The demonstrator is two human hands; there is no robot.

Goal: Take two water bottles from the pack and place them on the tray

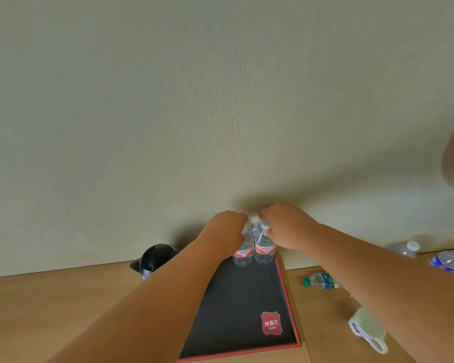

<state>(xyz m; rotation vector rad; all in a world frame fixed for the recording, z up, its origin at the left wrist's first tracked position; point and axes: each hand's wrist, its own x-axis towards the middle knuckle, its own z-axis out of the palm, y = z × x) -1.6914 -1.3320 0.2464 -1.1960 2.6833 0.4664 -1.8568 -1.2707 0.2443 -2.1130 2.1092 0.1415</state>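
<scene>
Two clear water bottles with red-and-white labels stand upright side by side at the far end of the black tray, which has a red rim. My left hand is closed around the upper part of the left bottle. My right hand grips the neck of the right bottle, just below its white cap. Both bottle bases rest on or just above the tray surface; I cannot tell which. No bottle pack is in view.
A black kettle stands left of the tray by the wall. On the wooden table, right of the tray, lie a green-capped bottle, two more bottles and a white mug. A red logo card sits on the tray.
</scene>
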